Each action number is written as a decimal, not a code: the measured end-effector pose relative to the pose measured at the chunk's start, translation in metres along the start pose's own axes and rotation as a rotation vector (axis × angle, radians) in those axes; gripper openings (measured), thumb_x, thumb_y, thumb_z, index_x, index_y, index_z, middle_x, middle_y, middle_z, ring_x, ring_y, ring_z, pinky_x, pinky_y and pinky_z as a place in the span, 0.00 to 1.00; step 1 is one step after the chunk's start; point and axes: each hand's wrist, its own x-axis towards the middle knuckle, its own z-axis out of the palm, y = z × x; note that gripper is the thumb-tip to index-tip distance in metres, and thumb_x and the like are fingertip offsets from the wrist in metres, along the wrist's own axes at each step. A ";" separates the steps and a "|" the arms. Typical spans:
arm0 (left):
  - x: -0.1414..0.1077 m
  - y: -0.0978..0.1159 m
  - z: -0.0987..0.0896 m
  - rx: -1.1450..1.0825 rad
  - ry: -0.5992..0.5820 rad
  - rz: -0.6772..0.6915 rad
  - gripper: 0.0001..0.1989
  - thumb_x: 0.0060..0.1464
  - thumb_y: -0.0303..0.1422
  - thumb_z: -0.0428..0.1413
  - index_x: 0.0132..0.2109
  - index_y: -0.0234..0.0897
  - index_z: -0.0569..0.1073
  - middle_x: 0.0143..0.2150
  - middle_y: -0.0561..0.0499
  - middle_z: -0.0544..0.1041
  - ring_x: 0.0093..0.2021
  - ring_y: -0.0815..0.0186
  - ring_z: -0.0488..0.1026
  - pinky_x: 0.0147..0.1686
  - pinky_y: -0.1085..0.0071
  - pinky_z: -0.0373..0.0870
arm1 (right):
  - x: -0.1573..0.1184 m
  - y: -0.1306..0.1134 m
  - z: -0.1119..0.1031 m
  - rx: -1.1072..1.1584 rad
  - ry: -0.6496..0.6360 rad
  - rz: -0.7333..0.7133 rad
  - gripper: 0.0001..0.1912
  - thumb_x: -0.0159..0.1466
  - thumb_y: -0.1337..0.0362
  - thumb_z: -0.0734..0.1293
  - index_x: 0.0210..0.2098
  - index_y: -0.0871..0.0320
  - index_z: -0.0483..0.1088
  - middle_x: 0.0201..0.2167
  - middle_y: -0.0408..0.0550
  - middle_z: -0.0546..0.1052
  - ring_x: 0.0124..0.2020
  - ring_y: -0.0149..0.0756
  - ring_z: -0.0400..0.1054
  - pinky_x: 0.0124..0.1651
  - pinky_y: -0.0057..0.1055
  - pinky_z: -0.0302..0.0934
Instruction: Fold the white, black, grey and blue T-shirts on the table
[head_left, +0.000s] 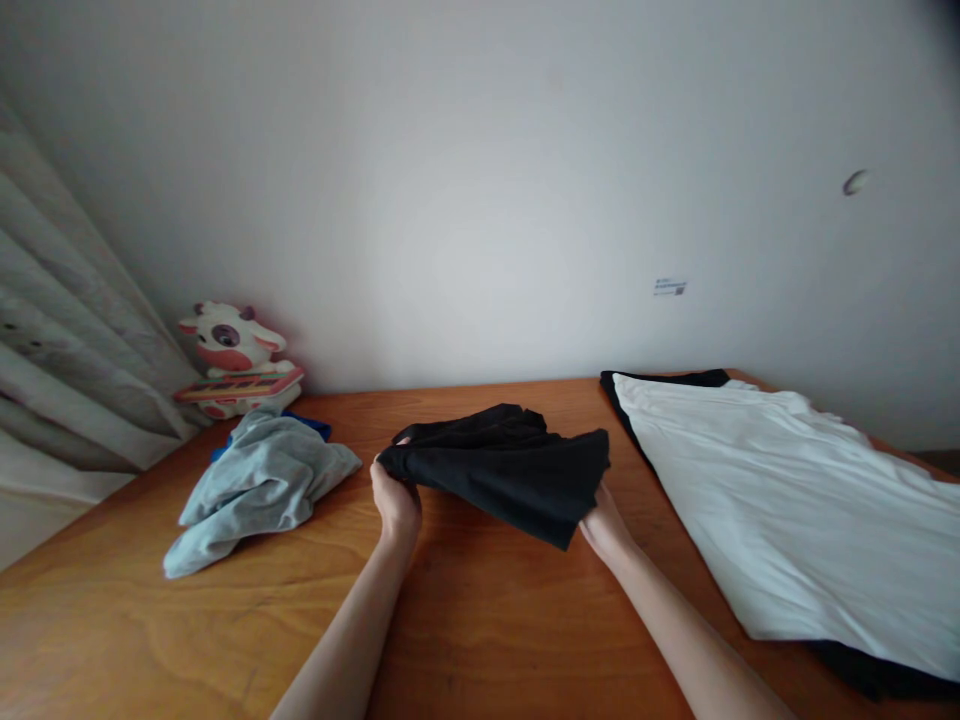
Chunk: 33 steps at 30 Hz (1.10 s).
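A black cloth garment point(502, 475) is held up a little above the wooden table point(495, 630), between my two hands. My left hand point(396, 497) grips its left end, with the fingers wrapped round the gathered edge. At the right end, my right hand point(600, 520) is partly behind the cloth and its fingertips are hidden; the fabric hangs over them. The garment's lower right corner droops toward the table, and its back part is crumpled.
Left on the table lies a crumpled grey-green cloth point(270, 480) with a blue piece point(311, 427) behind it. A cow toy point(236, 360) stands by the curtain point(67, 330). A white garment point(795, 510) over black cloth point(874, 670) lies spread at right. The wall point(480, 200) bounds the back.
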 end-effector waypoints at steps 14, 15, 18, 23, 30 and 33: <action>-0.032 0.006 -0.002 1.196 -0.547 0.731 0.22 0.53 0.25 0.52 0.55 0.43 0.73 0.62 0.44 0.72 0.64 0.53 0.66 0.65 0.49 0.56 | -0.016 -0.013 0.012 -0.445 -0.101 -0.120 0.24 0.56 0.52 0.70 0.50 0.51 0.74 0.49 0.48 0.81 0.56 0.49 0.70 0.59 0.44 0.64; -0.036 0.005 -0.001 1.216 -0.636 0.731 0.23 0.55 0.27 0.53 0.58 0.43 0.71 0.64 0.43 0.70 0.65 0.53 0.66 0.65 0.50 0.57 | -0.018 -0.015 0.013 -0.457 -0.126 -0.106 0.21 0.55 0.53 0.70 0.47 0.51 0.75 0.46 0.47 0.81 0.53 0.48 0.72 0.57 0.43 0.65; -0.043 0.002 0.001 1.305 -0.772 0.614 0.38 0.55 0.41 0.59 0.70 0.38 0.59 0.71 0.36 0.61 0.67 0.46 0.62 0.63 0.49 0.60 | -0.026 -0.023 0.018 -0.479 -0.240 -0.039 0.14 0.51 0.56 0.69 0.35 0.53 0.77 0.34 0.45 0.81 0.42 0.45 0.73 0.47 0.38 0.66; -0.043 0.005 0.001 1.489 -0.893 0.492 0.49 0.48 0.48 0.64 0.72 0.41 0.55 0.70 0.35 0.62 0.66 0.41 0.62 0.62 0.47 0.60 | -0.040 -0.035 0.024 -0.494 -0.482 0.002 0.09 0.49 0.58 0.70 0.27 0.56 0.76 0.27 0.43 0.78 0.34 0.39 0.70 0.41 0.34 0.62; -0.045 0.007 0.010 1.652 -0.784 0.450 0.29 0.55 0.44 0.60 0.60 0.36 0.71 0.52 0.36 0.78 0.53 0.44 0.74 0.52 0.51 0.67 | -0.044 -0.035 0.028 -0.504 -0.521 0.021 0.14 0.52 0.52 0.72 0.31 0.55 0.78 0.34 0.47 0.81 0.42 0.47 0.73 0.48 0.40 0.64; -0.045 0.006 0.011 1.627 -0.756 0.426 0.16 0.59 0.40 0.57 0.51 0.37 0.75 0.46 0.38 0.80 0.50 0.48 0.77 0.49 0.55 0.69 | -0.041 -0.030 0.028 -0.525 -0.423 -0.038 0.17 0.53 0.50 0.73 0.37 0.54 0.78 0.39 0.47 0.82 0.47 0.48 0.73 0.53 0.42 0.64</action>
